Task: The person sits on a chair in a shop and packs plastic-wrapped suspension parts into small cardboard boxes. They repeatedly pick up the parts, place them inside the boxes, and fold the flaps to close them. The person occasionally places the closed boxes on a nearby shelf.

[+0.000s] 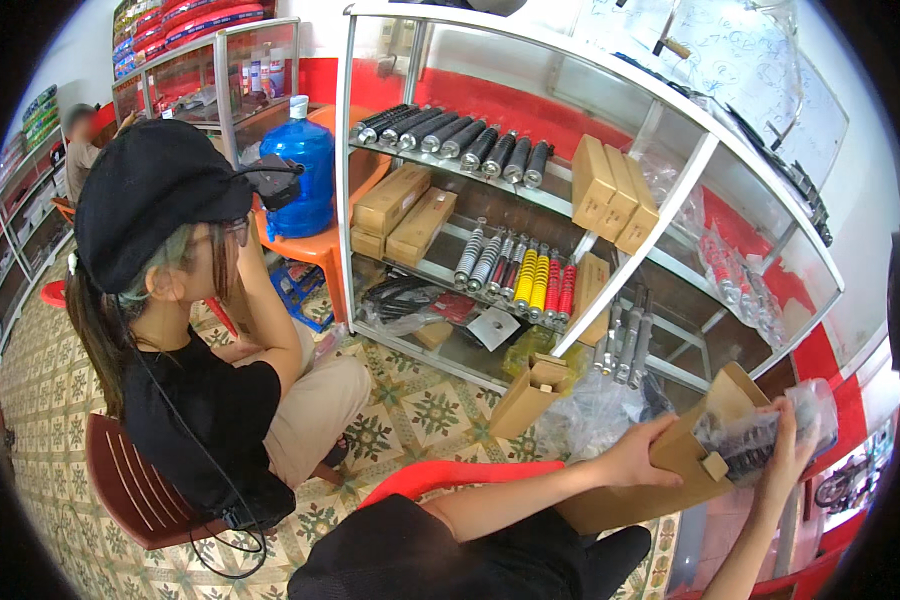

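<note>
At the lower right my left hand [642, 458] is closed on the side of an open, long cardboard box [660, 495], its thumb along the near edge. The box's end flap stands up. My right hand [788, 440] grips a shock absorber [748, 452] with a dark coil spring, wrapped in clear plastic, at the box's open end. Part of it lies over the box opening; how far it reaches inside is hidden. Another open cardboard box [526, 400] stands upright on the floor beyond my left arm.
A glass-shelved display rack [715, 140] holds rows of shock absorbers [450, 135] and closed boxes [610, 190]. Loose clear plastic [590, 415] lies on the tiled floor. A person in black [190, 400] sits at the left, near a blue water bottle [300, 165] on an orange chair [315, 250].
</note>
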Motion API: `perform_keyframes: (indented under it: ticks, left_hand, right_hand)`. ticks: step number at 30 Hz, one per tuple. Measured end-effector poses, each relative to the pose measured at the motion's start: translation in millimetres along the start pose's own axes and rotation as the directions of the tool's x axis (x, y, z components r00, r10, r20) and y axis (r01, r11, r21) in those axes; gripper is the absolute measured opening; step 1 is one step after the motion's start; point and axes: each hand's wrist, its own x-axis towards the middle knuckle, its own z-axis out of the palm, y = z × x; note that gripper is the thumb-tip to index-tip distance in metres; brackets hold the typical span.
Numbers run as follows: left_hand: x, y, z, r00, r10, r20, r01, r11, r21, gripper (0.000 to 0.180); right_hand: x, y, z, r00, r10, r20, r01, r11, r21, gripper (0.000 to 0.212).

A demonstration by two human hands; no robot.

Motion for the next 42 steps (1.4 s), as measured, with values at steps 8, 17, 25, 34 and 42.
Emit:
perform_keyframes:
  ticks: [8, 17, 25, 34, 42]
  left_hand:
    - [5, 2, 2, 0.988, 0.141, -0.061, -0.129, 0.977, 0.169, 0.077]
    - [6, 1, -12, 0.997, 0.071, 0.003, -0.071, 0.989, 0.127, 0.086]
    - [6, 1, -1, 0.996, 0.018, 0.086, -0.029, 0.990, 0.135, 0.084]
    - [-6, 13, 1, 0.971, 0.237, 0.010, -0.236, 0.960, 0.154, 0.094]
    - [-8, 50, -9, 0.915, 0.403, 0.002, -0.395, 0.898, 0.195, 0.075]
  right_hand:
    - [-18, 39, -20, 0.996, -0.051, 0.072, 0.057, 0.994, -0.090, 0.038]
    - [-39, 12, -3, 0.948, 0.227, 0.223, -0.177, 0.959, -0.222, 0.044]
    - [-47, -24, 18, 0.972, 0.147, 0.184, -0.060, 0.909, -0.413, 0.020]
    - [-71, -14, 27, 0.805, -0.461, -0.373, 0.307, 0.862, -0.403, 0.038]
    - [-94, 0, 56, 0.852, 0.016, -0.523, 0.019, 0.998, 0.062, 0.045]
